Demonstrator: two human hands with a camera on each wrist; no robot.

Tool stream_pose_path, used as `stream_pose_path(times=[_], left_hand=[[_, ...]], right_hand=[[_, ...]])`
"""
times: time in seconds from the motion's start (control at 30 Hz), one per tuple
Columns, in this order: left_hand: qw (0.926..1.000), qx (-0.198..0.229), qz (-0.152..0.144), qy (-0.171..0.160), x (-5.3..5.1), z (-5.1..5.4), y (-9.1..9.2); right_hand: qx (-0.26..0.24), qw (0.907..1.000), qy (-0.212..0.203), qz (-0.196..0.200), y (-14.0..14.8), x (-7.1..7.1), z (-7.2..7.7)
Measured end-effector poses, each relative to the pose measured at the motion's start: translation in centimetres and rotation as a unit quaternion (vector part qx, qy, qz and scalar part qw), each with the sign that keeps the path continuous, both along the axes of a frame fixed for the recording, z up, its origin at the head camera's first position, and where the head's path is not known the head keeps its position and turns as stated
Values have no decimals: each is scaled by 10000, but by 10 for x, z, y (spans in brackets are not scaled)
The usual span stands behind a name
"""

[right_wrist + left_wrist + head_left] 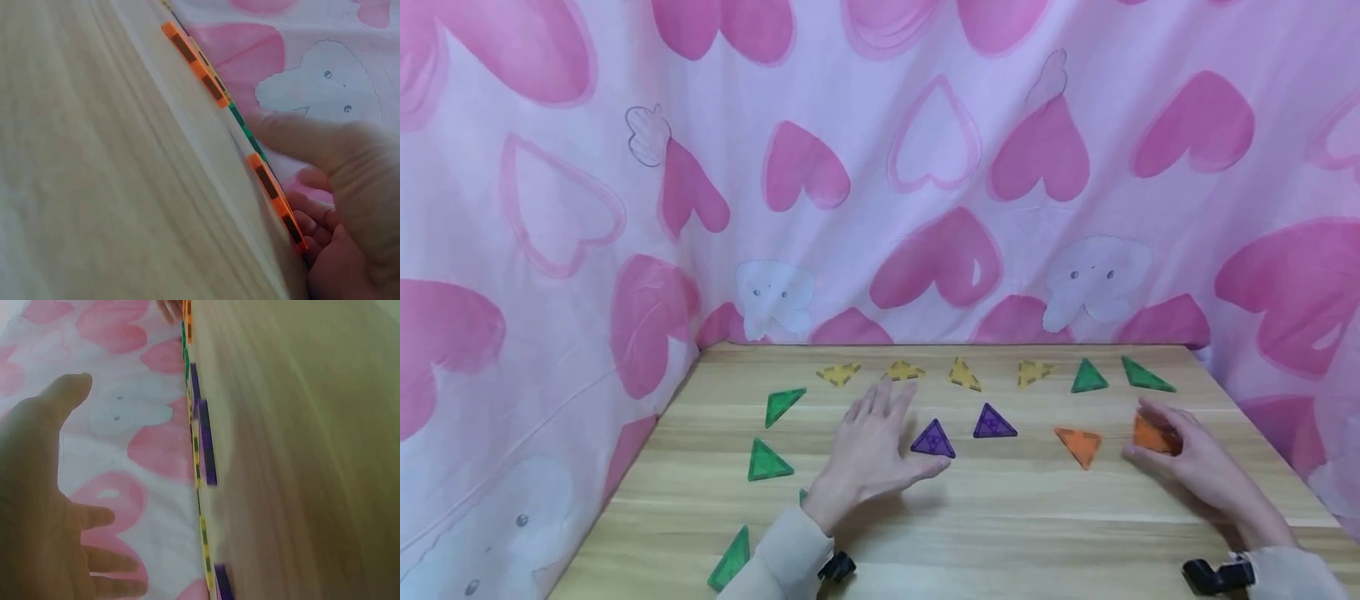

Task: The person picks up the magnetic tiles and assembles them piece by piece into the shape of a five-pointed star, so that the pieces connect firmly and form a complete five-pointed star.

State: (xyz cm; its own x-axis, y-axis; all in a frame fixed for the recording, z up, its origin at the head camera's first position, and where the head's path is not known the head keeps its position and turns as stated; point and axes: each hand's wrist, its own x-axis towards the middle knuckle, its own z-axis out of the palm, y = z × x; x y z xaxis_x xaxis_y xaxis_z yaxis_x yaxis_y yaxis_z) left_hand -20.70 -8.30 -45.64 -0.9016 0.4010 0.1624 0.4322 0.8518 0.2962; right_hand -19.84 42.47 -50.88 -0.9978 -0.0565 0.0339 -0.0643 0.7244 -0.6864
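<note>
My left hand [868,450] hovers over the table with fingers spread and thumb apart, holding nothing. Beside its thumb lies a purple triangle tile [932,440], and a second purple triangle tile [995,422] sits farther right. The left wrist view shows another purple tile [223,582] at its bottom edge, hidden by the hand in the head view. On the right, my right hand [1198,467] surrounds an orange triangle tile [1150,435] on the table. In the right wrist view its thumb stays off that orange tile [275,200], while the other fingers are bent behind it.
Left of the right hand lies another orange triangle [1081,446]. Several yellow triangles [964,375] line the back edge. Green triangles lie at back right [1088,377] and down the left side [767,461], one partly behind the left wrist. A heart-print curtain [936,258] surrounds the wooden table [1037,533].
</note>
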Motion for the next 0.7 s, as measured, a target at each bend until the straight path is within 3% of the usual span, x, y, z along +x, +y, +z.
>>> stream_pose_path(times=[0.2, 0.7], left_hand=[[9980, -91, -618, -46, -2, 5, 25], [9867, -286, -1494, 565, -21, -2, 141]], right_hand=[[352, 9993, 105, -47, -2, -2, -1], [572, 9982, 165, 17, -5, -1, 4]])
